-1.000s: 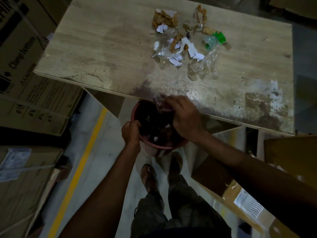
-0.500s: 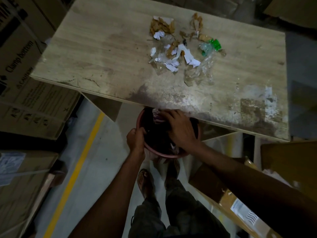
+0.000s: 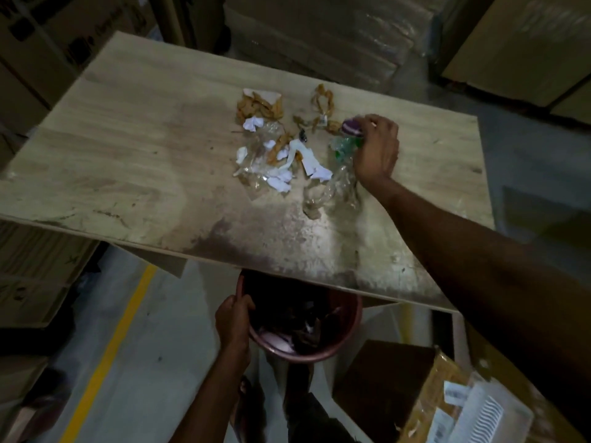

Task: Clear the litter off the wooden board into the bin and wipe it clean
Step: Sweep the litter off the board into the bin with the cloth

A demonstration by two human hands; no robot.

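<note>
A pale wooden board (image 3: 128, 155) lies in front of me, stained dark near its front edge. Litter (image 3: 278, 161) sits on its far middle: white paper scraps, brown curled bits and clear plastic wrap (image 3: 332, 193). My right hand (image 3: 377, 151) reaches over the board at the pile's right side. Its fingers are curled round a purple wad (image 3: 351, 127), just above a green plastic piece (image 3: 343, 147). Below the board's front edge, my left hand (image 3: 233, 324) grips the rim of a reddish round bin (image 3: 319, 354), which holds dark rubbish.
Cardboard boxes (image 3: 32, 266) stand at the left, and an open brown box (image 3: 399, 388) sits at the lower right beside the bin. A yellow line (image 3: 108, 353) runs along the grey floor. Wrapped stacks (image 3: 319, 33) rise behind the board.
My right hand has left the bin and reached up across the board to the right side of the litter. My left hand still grips the bin rim.
</note>
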